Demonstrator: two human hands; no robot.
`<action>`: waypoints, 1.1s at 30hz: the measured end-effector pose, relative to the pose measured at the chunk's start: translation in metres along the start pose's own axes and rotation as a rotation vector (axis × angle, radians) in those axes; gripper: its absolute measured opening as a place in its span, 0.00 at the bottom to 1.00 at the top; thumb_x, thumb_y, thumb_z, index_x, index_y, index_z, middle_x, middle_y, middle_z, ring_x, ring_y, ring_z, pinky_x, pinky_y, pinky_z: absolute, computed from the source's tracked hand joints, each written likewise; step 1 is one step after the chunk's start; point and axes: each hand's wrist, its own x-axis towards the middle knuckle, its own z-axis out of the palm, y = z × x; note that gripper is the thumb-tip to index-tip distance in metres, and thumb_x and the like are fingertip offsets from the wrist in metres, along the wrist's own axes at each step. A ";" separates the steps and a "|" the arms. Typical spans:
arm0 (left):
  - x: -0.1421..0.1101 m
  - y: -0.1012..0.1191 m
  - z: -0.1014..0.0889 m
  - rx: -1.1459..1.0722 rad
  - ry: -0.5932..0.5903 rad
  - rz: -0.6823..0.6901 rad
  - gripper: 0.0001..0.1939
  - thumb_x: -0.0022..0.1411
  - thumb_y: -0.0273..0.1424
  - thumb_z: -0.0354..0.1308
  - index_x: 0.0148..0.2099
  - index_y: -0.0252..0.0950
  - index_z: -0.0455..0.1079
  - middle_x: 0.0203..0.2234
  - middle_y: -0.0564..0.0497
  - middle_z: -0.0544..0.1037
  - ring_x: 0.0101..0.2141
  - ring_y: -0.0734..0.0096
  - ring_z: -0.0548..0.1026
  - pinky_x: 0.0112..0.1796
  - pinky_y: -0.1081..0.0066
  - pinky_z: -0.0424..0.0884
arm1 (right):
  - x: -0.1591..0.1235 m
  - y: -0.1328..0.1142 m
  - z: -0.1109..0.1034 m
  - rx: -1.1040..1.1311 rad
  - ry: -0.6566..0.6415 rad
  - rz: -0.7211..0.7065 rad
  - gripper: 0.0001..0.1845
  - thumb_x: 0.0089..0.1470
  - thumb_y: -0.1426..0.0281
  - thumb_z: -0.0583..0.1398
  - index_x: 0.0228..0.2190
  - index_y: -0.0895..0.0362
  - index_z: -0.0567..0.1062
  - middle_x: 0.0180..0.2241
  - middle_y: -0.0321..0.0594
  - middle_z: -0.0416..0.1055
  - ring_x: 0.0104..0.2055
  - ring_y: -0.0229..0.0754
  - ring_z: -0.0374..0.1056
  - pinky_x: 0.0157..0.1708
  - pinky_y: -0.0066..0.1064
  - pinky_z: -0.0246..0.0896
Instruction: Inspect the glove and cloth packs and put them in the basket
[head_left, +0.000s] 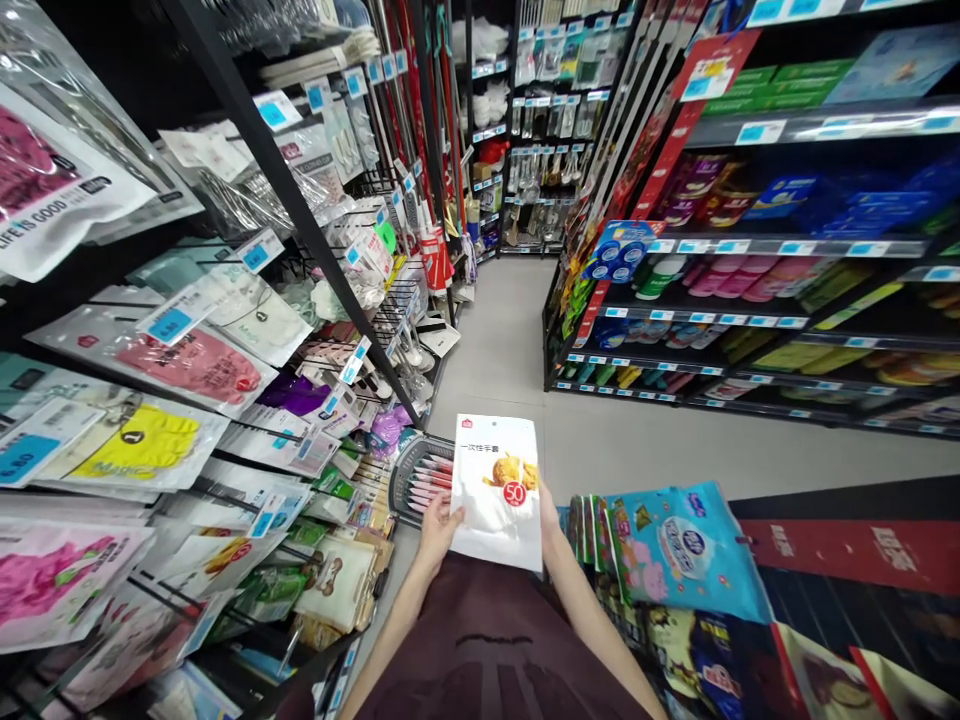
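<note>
A white packet of disposable gloves (491, 535), printed with roast chicken and a red "50" circle, is held upright in front of my body. My left hand (437, 528) is closed on its left edge, thumb on the front. On the opposite edge is my right hand (550, 520), its fingers mostly hidden behind the packet. Just beyond my left hand, a grey plastic basket (401, 462) rests low by the shelf, holding several red-and-white packets (433, 478). The packet covers the basket's right part.
Hooks on the left rack hold bagged gloves, including a yellow pair (154, 437). A black shelf upright (289, 205) slants beside them. Blue snack bags (682, 550) hang close on my right. Beyond, shelves hold pink bottles (739, 277). Grey floor (499, 340) runs down the aisle.
</note>
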 end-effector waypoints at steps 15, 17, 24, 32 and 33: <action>0.004 -0.007 -0.009 0.056 0.012 -0.005 0.29 0.45 0.38 0.71 0.49 0.32 0.71 0.36 0.41 0.82 0.34 0.58 0.80 0.36 0.66 0.74 | 0.028 0.014 0.001 -0.106 -0.200 0.022 0.33 0.36 0.61 0.73 0.45 0.60 0.75 0.38 0.47 0.79 0.34 0.46 0.76 0.34 0.34 0.72; 0.003 -0.003 -0.009 0.166 -0.033 0.005 0.27 0.45 0.37 0.71 0.47 0.31 0.74 0.39 0.40 0.81 0.37 0.55 0.79 0.39 0.65 0.74 | 0.027 0.013 0.002 -0.109 -0.221 0.009 0.31 0.38 0.61 0.72 0.45 0.60 0.75 0.38 0.47 0.79 0.34 0.46 0.76 0.35 0.34 0.72; 0.002 -0.001 -0.006 0.384 0.002 0.054 0.22 0.47 0.38 0.68 0.44 0.32 0.78 0.38 0.42 0.82 0.40 0.50 0.78 0.41 0.61 0.74 | 0.029 0.019 0.000 -0.148 -0.222 -0.005 0.32 0.39 0.61 0.72 0.46 0.60 0.75 0.41 0.48 0.78 0.38 0.48 0.76 0.37 0.36 0.72; 0.008 -0.010 -0.015 0.514 -0.124 0.089 0.22 0.52 0.40 0.63 0.45 0.29 0.77 0.40 0.44 0.81 0.41 0.56 0.78 0.42 0.66 0.72 | 0.032 0.009 -0.004 -0.111 -0.160 0.037 0.25 0.39 0.62 0.72 0.40 0.57 0.78 0.39 0.44 0.79 0.38 0.47 0.76 0.37 0.33 0.73; 0.008 -0.011 -0.016 0.567 -0.143 0.106 0.21 0.53 0.39 0.62 0.44 0.30 0.77 0.39 0.45 0.82 0.40 0.57 0.78 0.42 0.66 0.71 | 0.032 0.008 -0.005 -0.107 -0.145 0.021 0.23 0.39 0.62 0.72 0.39 0.57 0.78 0.38 0.43 0.80 0.38 0.46 0.76 0.38 0.32 0.72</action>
